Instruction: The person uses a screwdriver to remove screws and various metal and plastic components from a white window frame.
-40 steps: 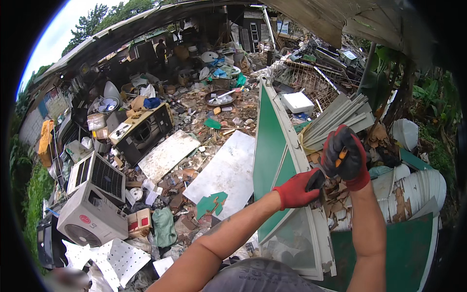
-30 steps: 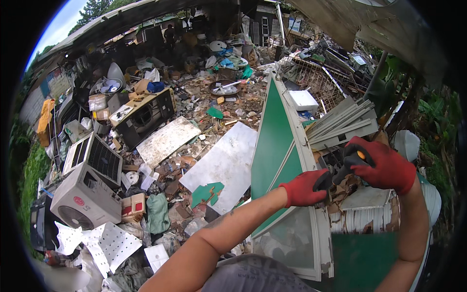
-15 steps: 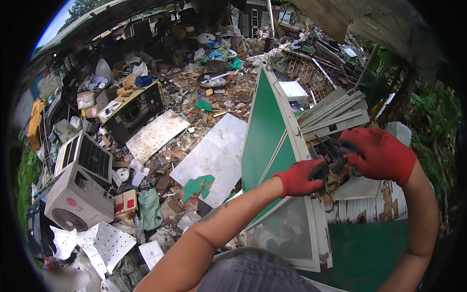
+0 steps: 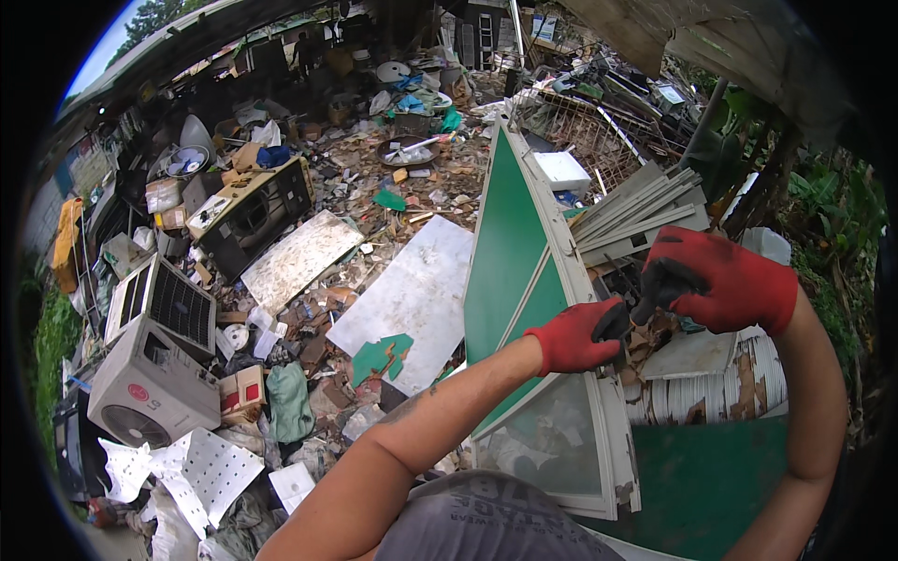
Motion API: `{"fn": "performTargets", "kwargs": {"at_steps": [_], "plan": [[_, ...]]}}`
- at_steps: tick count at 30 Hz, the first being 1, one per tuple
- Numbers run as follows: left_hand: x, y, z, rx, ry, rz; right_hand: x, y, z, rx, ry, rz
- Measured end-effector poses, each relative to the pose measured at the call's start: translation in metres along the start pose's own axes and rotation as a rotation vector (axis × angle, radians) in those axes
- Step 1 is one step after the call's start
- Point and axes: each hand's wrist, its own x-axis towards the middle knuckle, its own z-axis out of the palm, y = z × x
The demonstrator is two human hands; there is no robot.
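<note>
Scattered scrap [image 4: 374, 234] spreads across the ground under and around everything else. Out of it rises the largest thing near the hands, a framed green panel [image 4: 513, 220], tilted, its narrow end pointing away from the person and its long pale edge running back toward the body. A cloudy pane fills the near part of the frame. To the right of that edge lies a flat green sheet [image 4: 716, 477]; to the left of the panel, a stained white board [image 4: 402, 299] lies on the debris. A ribbed white piece [image 4: 734, 383] sits beyond the green sheet, and a fan of pale slats [image 4: 636, 215] rests farther off.

The right hand [image 4: 716, 280], in a red and dark glove, is raised to the right of the panel's edge, its fingers bent inward; whether they close on anything cannot be told. The left hand [image 4: 582, 338], gloved alike, overlaps the long edge, so the frame lies directly beneath or behind its curled fingers; a firm grip cannot be made out. The two sets of fingertips nearly meet just right of the frame, where dark shapes blur together.
</note>
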Motion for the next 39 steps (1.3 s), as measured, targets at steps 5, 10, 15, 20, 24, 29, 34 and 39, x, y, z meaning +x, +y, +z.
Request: {"fn": "performTargets", "kwargs": {"at_steps": [5, 10, 15, 20, 24, 29, 34, 39], "plan": [[-0.003, 0.007, -0.003, -0.034, -0.001, -0.040, 0.006, -0.009, 0.000, 0.350, 0.023, -0.025], [-0.002, -0.001, 0.000, 0.019, 0.004, -0.019, 0.004, -0.024, -0.009, -0.096, -0.056, 0.386], [0.000, -0.001, -0.001, -0.034, -0.001, -0.011, 0.004, 0.001, -0.015, 0.138, -0.136, 0.023], [-0.003, 0.005, -0.003, -0.088, 0.025, -0.004, 0.001, -0.025, -0.010, 0.144, -0.068, 0.278], [-0.001, -0.004, -0.004, -0.066, 0.006, 0.002, 0.005, -0.024, -0.011, -0.154, -0.080, 0.328], [-0.001, -0.008, -0.005, -0.090, -0.049, -0.047, -0.002, -0.011, -0.014, 0.090, -0.071, 0.034], [-0.003, -0.027, -0.002, -0.129, 0.013, 0.029, 0.005, -0.029, -0.010, -0.133, -0.024, 0.309], [-0.003, -0.030, -0.002, -0.190, 0.004, 0.017, 0.009, -0.035, -0.015, -0.074, -0.108, 0.274]]}}
